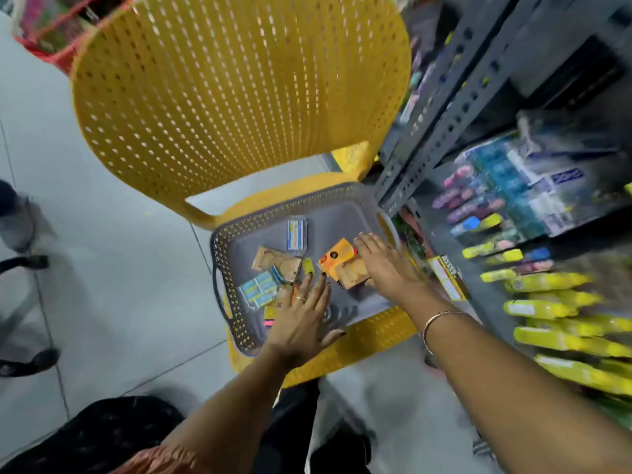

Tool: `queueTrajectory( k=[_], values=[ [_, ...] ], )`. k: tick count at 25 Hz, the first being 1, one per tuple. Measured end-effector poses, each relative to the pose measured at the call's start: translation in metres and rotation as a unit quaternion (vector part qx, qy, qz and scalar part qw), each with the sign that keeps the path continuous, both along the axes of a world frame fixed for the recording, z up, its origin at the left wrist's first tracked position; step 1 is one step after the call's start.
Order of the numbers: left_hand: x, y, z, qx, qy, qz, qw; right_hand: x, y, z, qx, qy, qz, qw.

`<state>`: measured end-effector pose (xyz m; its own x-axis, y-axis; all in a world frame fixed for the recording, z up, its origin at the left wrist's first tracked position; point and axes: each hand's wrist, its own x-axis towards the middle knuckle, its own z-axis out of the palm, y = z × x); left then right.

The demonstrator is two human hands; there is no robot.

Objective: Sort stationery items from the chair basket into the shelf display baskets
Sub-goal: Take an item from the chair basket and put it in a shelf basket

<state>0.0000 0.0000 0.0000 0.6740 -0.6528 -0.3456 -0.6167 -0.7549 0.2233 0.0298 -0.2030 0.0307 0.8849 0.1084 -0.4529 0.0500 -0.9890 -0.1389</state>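
basket [239,230]: we find it on the chair [219,80], within reach.
left hand [304,316]: fingers spread, empty.
right hand [383,265]: fingers together on packs [337,260], grip unclear.

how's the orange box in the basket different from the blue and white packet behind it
The orange box is bright orange with a dark round mark; the blue and white packet is pale with blue print. The orange box lies turned at an angle, while the packet lies nearly straight. The right hand rests against the orange box; nothing touches the packet. Both are small, flat and lie on the floor of the grey basket.
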Motion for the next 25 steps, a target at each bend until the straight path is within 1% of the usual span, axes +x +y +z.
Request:
queueTrajectory(
  k=[1, 4, 6, 8, 12, 14, 16, 18, 21, 23, 25],
  values=[
    [-0.005, 0.0, -0.01, 0.019, -0.003, -0.014, 1.0, -0.002, 0.001, -0.009, -0.017, 0.017, 0.005, 1.0],
    [-0.008, 0.008, -0.033, 0.025, -0.026, -0.031, 0.999, -0.006, -0.002, -0.03, -0.026, -0.013, 0.007, 1.0],
    [-0.007, 0.011, -0.041, 0.015, -0.015, -0.037, 0.999, -0.007, -0.001, -0.04, -0.037, -0.028, 0.003, 0.999],
    [-0.006, 0.01, -0.043, 0.009, 0.005, -0.04, 0.999, -0.006, 0.0, -0.045, -0.037, -0.055, -0.004, 0.998],
    [-0.007, 0.011, -0.042, 0.014, 0.022, -0.033, 0.999, -0.01, 0.0, -0.052, -0.044, -0.076, 0.001, 0.996],
    [-0.007, 0.011, -0.043, 0.018, 0.019, -0.03, 0.999, -0.012, -0.001, -0.053, -0.039, -0.074, 0.004, 0.997],
    [-0.008, 0.011, -0.044, 0.001, 0.016, -0.025, 1.0, -0.014, -0.002, -0.053, -0.021, -0.061, 0.002, 0.998],
    [-0.009, 0.011, -0.045, 0.006, 0.017, -0.022, 1.0, -0.016, -0.001, -0.049, 0.001, -0.044, -0.01, 0.999],
    [-0.007, 0.01, -0.042, 0.021, 0.014, -0.024, 0.999, -0.016, -0.002, -0.035, 0.037, -0.043, -0.035, 0.998],
    [-0.004, 0.011, -0.032, 0.017, 0.014, -0.024, 0.999, -0.013, -0.004, -0.016, 0.056, -0.068, -0.058, 0.994],
    [0.002, 0.009, -0.016, -0.002, 0.01, -0.02, 1.0, -0.006, -0.009, 0.015, 0.067, -0.112, -0.089, 0.987]
  ],
)
